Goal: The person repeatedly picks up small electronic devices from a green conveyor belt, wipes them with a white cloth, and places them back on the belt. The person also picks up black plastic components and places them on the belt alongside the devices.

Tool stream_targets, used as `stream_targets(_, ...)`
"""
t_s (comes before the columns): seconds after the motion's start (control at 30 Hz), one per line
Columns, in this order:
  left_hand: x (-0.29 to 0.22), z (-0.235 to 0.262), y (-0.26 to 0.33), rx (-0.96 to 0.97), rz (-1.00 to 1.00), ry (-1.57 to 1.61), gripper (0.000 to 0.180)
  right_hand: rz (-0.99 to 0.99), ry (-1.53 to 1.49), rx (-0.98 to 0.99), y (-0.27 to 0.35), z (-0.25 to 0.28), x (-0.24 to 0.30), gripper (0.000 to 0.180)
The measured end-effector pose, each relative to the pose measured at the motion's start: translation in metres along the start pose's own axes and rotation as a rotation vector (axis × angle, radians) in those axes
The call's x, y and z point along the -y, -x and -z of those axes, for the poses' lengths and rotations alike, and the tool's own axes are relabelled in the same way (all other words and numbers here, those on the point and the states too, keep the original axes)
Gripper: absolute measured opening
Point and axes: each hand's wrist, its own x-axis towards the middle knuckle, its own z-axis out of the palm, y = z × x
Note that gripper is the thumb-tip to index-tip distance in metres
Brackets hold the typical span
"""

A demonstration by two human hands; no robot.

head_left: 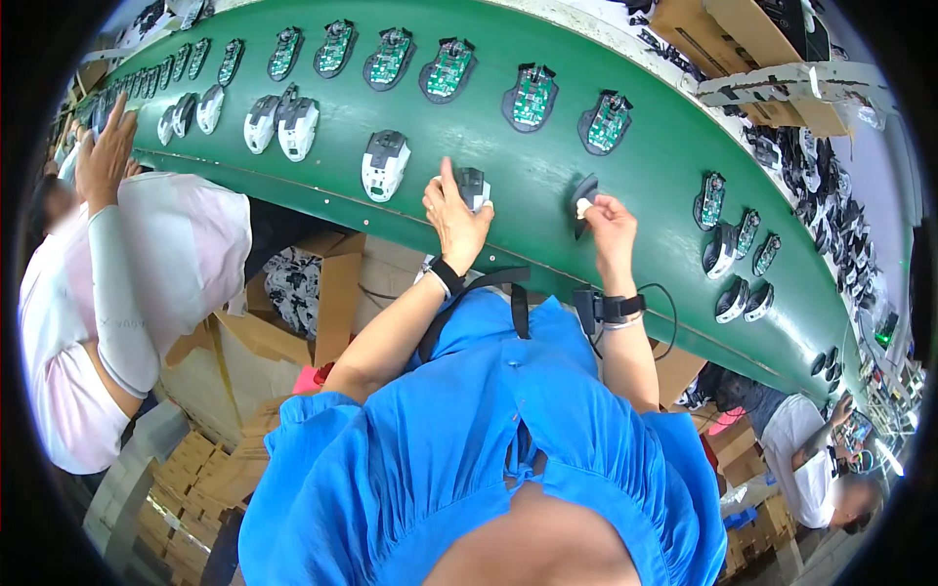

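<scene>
My left hand (pixel 456 223) is closed around a white-and-grey computer mouse shell (pixel 475 184) at the near side of the green belt, its index finger stretched along the shell's left side and its thumb at the near end. To the right, my right hand (pixel 613 230) pinches a dark, curved mouse part (pixel 580 186), tipped up on edge. A small pale spot shows at those fingertips; I cannot tell what it is. Left of my left hand sits another white mouse shell (pixel 385 166). Beyond my hands lie dark mouse bases with green circuit boards (pixel 531 100).
The green conveyor belt (pixel 508 210) curves across the view. More shells (pixel 296 127) stand on the left, and assembled-looking mice (pixel 721 249) on the right. Cardboard boxes (pixel 337 293) are below the belt. A co-worker's raised hand (pixel 107 156) is at left; another person (pixel 801 449) sits at right.
</scene>
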Motion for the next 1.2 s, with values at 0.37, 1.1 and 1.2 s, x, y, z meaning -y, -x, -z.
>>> stream_targets(0.37, -0.056, 0.095, -0.013, 0.484, 0.378, 1.513, 0.046, -0.043, -0.450, 0.415, 0.084, -0.047, 0.137, 0.013)
stream_targets(1.1, -0.129, 0.102, -0.018, 0.272, 0.192, 1.322, 0.034, 0.284, -0.456, 0.360, 0.101, -0.063, 0.178, 0.025)
stream_targets(1.2, -0.130, 0.099, -0.021, 0.291, 0.150, 1.281, 0.034, 0.289, -0.445, 0.325, 0.097, -0.062, 0.173, 0.026)
